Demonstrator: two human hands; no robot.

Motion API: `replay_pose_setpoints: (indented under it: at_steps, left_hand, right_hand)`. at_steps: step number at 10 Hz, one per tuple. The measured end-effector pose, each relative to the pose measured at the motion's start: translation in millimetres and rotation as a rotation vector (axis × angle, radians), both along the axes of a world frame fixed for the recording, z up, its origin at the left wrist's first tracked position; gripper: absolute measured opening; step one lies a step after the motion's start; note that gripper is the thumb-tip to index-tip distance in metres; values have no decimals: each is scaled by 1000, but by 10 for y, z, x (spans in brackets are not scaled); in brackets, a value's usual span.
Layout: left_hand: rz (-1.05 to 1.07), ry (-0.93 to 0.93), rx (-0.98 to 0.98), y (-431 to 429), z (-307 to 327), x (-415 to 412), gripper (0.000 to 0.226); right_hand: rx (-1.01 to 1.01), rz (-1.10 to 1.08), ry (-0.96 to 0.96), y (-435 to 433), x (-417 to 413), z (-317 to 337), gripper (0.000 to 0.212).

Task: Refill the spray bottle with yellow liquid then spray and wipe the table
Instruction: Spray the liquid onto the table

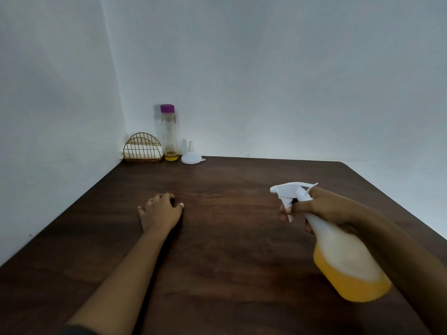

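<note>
Head view. The right hand [324,209] is gripping the spray bottle [343,259] at its neck, the fingers curling round it and the fingertips [287,211] lying on the front of the white trigger. The bottle is hanging in the air above the right part of the table [229,250], well apart from the other hand. Its long axis is tilting, running from the white head at upper left down to the base at lower right, nearest the camera. The nozzle is pointing to the person's left, across the tabletop. Yellow liquid is filling the lower part of the translucent body, and its surface is lying slantwise to the bottle's walls. The left hand [160,211] is resting palm down on the dark wood near the middle of the table, the fingers loosely bent and slightly spread, the tips touching the surface and holding nothing. At the far left corner, against the wall [266,68], a wire holder [142,149] is standing with something white inside it. Just beside it a tall clear bottle [170,134] with a purple cap is standing upright, a little yellow liquid sitting at its bottom. Faint pale markings on its side are too small to read. Next to it a white funnel [191,157] is resting mouth down, spout up.
</note>
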State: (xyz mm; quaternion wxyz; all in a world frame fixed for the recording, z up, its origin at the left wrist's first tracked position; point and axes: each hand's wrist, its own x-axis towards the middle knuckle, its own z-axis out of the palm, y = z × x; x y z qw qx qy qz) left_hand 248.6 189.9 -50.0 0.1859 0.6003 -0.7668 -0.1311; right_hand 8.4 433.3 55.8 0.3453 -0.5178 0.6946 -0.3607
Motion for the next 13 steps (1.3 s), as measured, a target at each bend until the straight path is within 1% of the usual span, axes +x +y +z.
replay_pose_setpoints:
  at_steps: [1, 2, 3, 4, 5, 6, 7, 8, 9, 10, 11, 12, 13]
  left_hand:
    - [3, -5, 6, 17, 15, 11, 47]
    - [0, -2, 6, 28, 22, 10, 47]
    - [3, 2, 4, 34, 22, 10, 47]
    - [2, -3, 3, 29, 16, 11, 47]
    - [-2, -3, 1, 20, 6, 8, 48]
    - [-1, -5, 5, 18, 4, 7, 48]
    - [1, -7, 7, 22, 6, 1, 48]
    - [2, -6, 7, 29, 12, 8, 48]
    - [-3, -9, 6, 35, 16, 9, 48]
    - [-8, -13, 6, 35, 22, 11, 48]
    - [-7, -11, 9, 32, 19, 7, 48]
    - [-5, -15, 8, 35, 13, 6, 49]
    - [-5, -13, 10, 44, 21, 9, 49]
  right_hand:
    - [-4, -15, -28, 11, 40, 8, 28]
    - [26, -50, 33, 5, 61, 19, 18]
    - [82, -82, 73, 4, 64, 14, 13]
    - [74, -81, 75, 14, 84, 30, 9]
    - [26, -74, 52, 39, 48, 58, 15]
    - [-115, -72, -18, 52, 30, 93, 21]
    - [-247, 8, -140, 28, 31, 94, 23]
    - [-339, 60, -145, -17, 17, 26, 22]
    - [-385, 50, -145, -73, 10, -49, 26]
    - [-357, -39, -142, -86, 39, -55, 23]
    - [-235, -171, 49, -4, 64, -85, 38]
    - [-219, -385, 234, 76, 135, -199, 51]
    - [-273, -501, 432, 101, 230, -230, 47]
